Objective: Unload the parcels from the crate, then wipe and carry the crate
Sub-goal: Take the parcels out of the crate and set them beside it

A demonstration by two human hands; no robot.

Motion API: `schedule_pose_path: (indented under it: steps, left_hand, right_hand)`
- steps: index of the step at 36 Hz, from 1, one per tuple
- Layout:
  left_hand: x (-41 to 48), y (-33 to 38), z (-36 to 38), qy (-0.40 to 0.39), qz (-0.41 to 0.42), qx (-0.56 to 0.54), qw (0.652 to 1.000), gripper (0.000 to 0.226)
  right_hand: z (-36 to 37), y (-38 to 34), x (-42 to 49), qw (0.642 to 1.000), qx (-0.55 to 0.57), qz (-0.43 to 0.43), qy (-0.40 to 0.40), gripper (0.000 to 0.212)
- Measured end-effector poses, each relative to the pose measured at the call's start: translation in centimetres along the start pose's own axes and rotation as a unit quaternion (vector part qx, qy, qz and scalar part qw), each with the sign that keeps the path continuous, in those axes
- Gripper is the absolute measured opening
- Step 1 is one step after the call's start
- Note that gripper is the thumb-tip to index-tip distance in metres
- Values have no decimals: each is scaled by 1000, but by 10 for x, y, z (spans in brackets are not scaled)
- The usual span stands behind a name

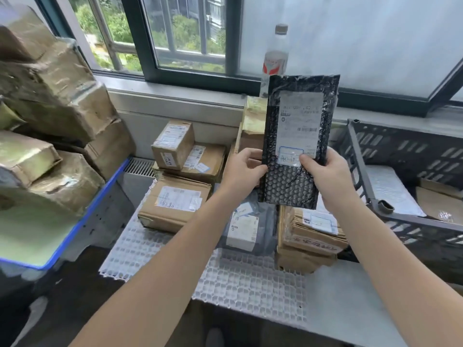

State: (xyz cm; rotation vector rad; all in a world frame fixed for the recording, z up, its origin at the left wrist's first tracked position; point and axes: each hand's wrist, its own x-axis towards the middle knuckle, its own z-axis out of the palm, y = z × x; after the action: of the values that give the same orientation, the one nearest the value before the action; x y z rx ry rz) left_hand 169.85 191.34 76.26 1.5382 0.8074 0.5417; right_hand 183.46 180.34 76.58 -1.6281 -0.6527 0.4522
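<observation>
Both grips are closed on one black bubble-wrap parcel [299,141]. The left grip [244,166] pinches its left edge and the right grip [325,176] holds its right edge, with the thumb pressed on a blue-bordered sticker at the foot of the white shipping label. The parcel is upright in the air with its label facing the camera. It is just left of the crate's near-left corner and touches nothing but the two grips.

At the right end of the worktop [350,296] stands the dark grey slotted crate [406,146]. A white padded mailer [390,189] and a brown cardboard parcel [438,199] lie inside it.

A white lattice mat [225,276] covers the middle of the worktop. Below the lifted parcel lie a grey poly bag [245,229] and, beside it towards the crate, a stack of flat cardboard parcels [310,234]. Further left sits a large labelled box [175,204]. Behind it, at the worktop's back edge, is a flat box [205,159] with a small box [172,144] on top.

A plastic bottle [275,56] stands on the window sill behind the parcel. Off the left edge of the worktop, taped brown packages [57,96] are piled above a blue-rimmed bin [82,221].
</observation>
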Motion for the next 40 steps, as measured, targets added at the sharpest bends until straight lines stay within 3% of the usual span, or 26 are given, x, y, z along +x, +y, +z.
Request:
schedule_pose_path:
  steps: [8,19,28,40]
  left_hand:
    - [-22,-13,0,34,-19,18,999,20]
    - [-32,-40,-15,12,-75,43,996,19]
    - [1,-40,-51,-25,-65,15,997,19]
    - [43,-46,-52,-111,-50,-2,993,16]
  right_hand:
    - [12,4,-2,1000,10,-1,-15,15]
    - [37,9,-12,999,-30,-8,-20,14]
    - [37,3,20,988,-24,46,147,20]
    - [27,10,31,962,16,101,253,23]
